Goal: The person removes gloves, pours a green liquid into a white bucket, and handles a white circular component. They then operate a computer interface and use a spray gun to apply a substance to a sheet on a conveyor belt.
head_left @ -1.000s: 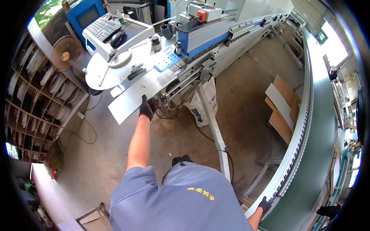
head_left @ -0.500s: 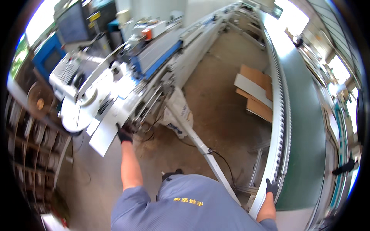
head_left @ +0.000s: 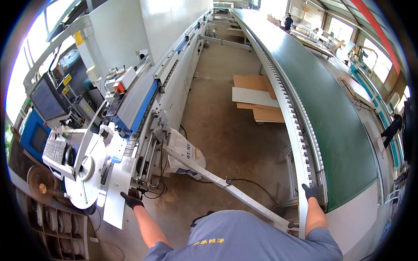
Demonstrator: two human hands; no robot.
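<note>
My left hand (head_left: pixel 132 199), in a dark glove, is at the right edge of a flat pale metal plate (head_left: pixel 118 185) on the machine at my left. Its thumb reaches over the plate's edge, apart from the fingers. Beside the plate is a round white disc table (head_left: pixel 82 191). My right hand (head_left: pixel 311 192), also gloved, rests on the white rail (head_left: pixel 301 216) of the conveyor, near its row of small rollers (head_left: pixel 308 168). The thumb stands off from the fingers; their tips are partly hidden. Neither hand carries a loose object.
A slanting metal bar (head_left: pixel 198 166) crosses in front of me, with a cable (head_left: pixel 257 185) near it. A white sack (head_left: pixel 185 152) stands by the left machine. Cardboard sheets (head_left: pixel 261 85) lie beside the green conveyor belt (head_left: pixel 344 152). Far off stands another person (head_left: pixel 288 21).
The view has shifted and levelled, showing more of the conveyor's far end. My left hand stays by the plate's edge. My right hand still rests on the rail.
</note>
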